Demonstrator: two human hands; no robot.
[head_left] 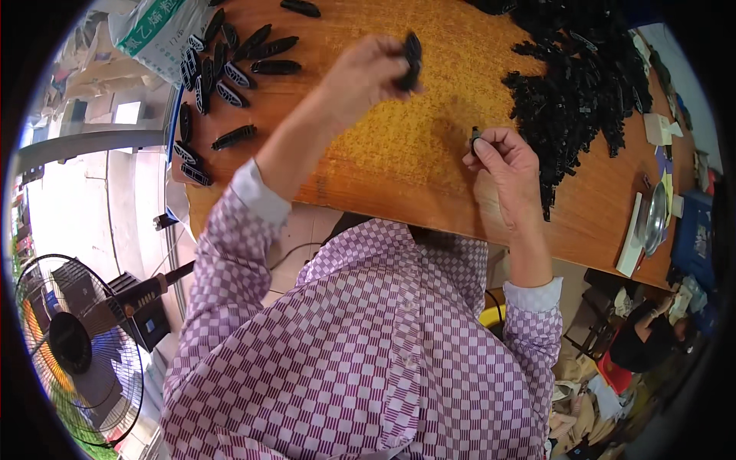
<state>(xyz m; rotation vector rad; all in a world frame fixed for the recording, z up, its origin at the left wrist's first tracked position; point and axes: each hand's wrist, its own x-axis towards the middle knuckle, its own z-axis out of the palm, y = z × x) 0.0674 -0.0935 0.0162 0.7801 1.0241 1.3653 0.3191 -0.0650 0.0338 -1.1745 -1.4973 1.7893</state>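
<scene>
Above the worn middle of the wooden table, my left hand (364, 73) is closed on a long, rounded black plastic part (413, 60), held on edge near the fingertips. Lower and to the right, my right hand (504, 165) pinches a small dark piece (474, 139) between thumb and forefinger; its exact kind is too small to make out. The two hands are apart. Several similar oval black plastic parts (276, 67) lie scattered on the table's left side, some showing a slotted face. At the right is a large heap of small black plastic pieces (567, 115).
The wooden table (345, 180) has its near edge just before my body. A white and green sack (157, 38) sits at the far left. A round metal dish (655, 218) lies near the right edge. A fan (73, 345) stands lower left; another person (644, 337) is lower right.
</scene>
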